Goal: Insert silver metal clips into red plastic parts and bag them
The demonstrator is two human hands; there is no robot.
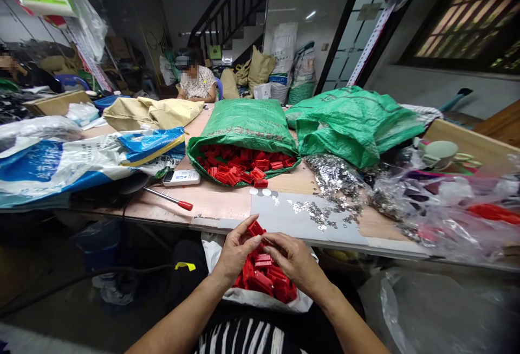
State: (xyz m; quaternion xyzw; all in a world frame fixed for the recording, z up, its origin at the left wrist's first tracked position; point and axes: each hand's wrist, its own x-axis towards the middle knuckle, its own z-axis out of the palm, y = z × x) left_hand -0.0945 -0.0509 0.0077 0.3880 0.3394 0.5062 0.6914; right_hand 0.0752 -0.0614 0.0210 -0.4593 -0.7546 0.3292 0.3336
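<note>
Between the fingers of my left hand [235, 248] is a red plastic part [255, 229], held just past the table's front edge. My right hand [290, 256] meets it there, its thumb and fingertips pinched close to the part; whatever small thing they grip is hidden. Below both hands, a white sack [298, 301] on my lap holds a heap of similar red parts [264, 281]. On the table ahead, small shiny metal pieces [320, 213] lie scattered over a grey sheet [268, 221].
A green woven sack [247, 121] spills red parts toward me. Another green sack [349, 121] lies right of it, beside clear plastic bags [450, 224]. Left are a red-handled tool [179, 202], a white device [181, 178] and a blue-white bag [81, 159]. A person [197, 83] sits across the table.
</note>
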